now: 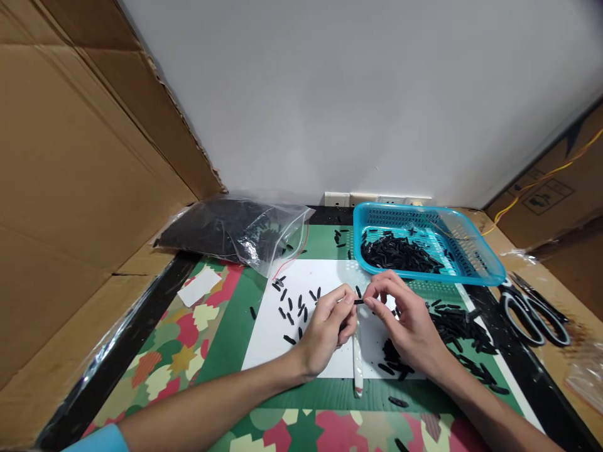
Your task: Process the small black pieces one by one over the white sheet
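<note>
Between the fingertips of both hands is a small black stick-like piece [358, 302], held level over a white paper sheet [264, 342]. My left hand [330, 323] pinches its left end, the other fingers curled in. At the right end, the thumb and index finger of my right hand [402, 314] close on it. Loose black pieces [291, 307] like it are scattered on the sheet left of my hands. A larger heap of them [459, 326] lies to the right, partly behind my right wrist. Below the hands a slim white pen-like stick [358, 361] rests on the sheet.
A blue plastic basket [475, 276] holding more black pieces stands at the back right. Scissors [530, 317] lie at the right. A clear zip bag [235, 232] full of dark pieces is at the back left. Cardboard [85, 138] walls the left; sockets [362, 199] line the back wall.
</note>
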Demonstrator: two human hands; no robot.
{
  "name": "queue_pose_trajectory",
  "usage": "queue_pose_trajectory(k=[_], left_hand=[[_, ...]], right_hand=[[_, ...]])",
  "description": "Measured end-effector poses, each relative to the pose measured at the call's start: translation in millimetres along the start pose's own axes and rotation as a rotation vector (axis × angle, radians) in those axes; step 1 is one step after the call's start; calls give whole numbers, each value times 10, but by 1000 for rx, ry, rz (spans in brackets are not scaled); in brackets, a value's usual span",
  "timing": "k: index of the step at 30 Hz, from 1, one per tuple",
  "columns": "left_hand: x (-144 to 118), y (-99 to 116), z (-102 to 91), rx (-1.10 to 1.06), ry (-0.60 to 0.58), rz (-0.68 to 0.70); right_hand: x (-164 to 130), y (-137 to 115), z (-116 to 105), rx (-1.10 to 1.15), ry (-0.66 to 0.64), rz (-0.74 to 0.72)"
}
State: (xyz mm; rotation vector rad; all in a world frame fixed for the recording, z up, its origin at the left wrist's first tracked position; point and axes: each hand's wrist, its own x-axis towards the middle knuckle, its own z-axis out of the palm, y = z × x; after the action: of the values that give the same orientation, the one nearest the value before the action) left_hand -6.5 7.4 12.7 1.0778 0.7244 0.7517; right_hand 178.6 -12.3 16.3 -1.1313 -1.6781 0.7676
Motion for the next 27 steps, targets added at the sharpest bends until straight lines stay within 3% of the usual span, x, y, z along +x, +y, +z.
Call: queue_pose_trajectory(k=[11,22,27], left_hand=[[-8,-31,-30,-15,36,-16],[38,-26,-1,-10,49,-6],[26,-42,-6,-14,56,-5]], right_hand=[[21,13,30,154,-67,126],[-43,96,35,-144,1,-188],[-27,101,13,-226,-32,-213]])
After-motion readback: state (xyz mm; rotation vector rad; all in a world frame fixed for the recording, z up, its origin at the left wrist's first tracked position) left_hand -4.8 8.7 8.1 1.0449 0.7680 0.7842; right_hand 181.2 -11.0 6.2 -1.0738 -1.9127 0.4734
